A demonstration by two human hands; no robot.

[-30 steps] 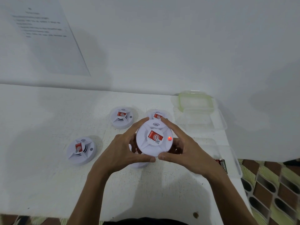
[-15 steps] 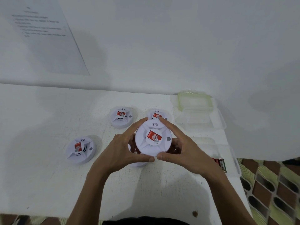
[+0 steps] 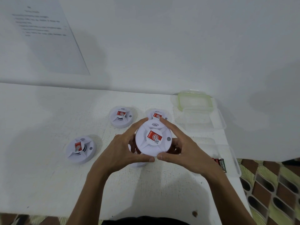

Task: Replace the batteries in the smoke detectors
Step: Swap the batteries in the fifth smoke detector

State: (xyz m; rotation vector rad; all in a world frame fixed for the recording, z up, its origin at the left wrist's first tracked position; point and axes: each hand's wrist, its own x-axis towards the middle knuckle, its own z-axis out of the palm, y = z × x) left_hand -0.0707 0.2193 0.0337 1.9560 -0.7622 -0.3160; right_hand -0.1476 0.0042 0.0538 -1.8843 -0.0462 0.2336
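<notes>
I have the smoke detector (image 3: 153,139) up off the tabletop (image 3: 48,176) in the middle of the frame, face toward the camera. The left hand (image 3: 123,150) and right hand (image 3: 183,148) are both clamped round its rim, thumbs almost meeting at the near edge.

My main worry is the grip. It is all fingertips on smooth round plastic, so a hard twist could make the body slip and drop onto the white part (image 3: 138,164) lying just beneath, which is too hidden for me to identify. I also can't see the back, so a half-seated cover or battery would go unnoticed.

The right forefinger reaches close to the rear detector (image 3: 155,114) and could knock it. The three resting units, including the far-left detector (image 3: 80,149), look identical, so finished and unfinished ones are easy to confuse. The batteries (image 3: 221,164) lie in a clear box (image 3: 233,153) near the right edge, where a forearm could catch it.
</notes>
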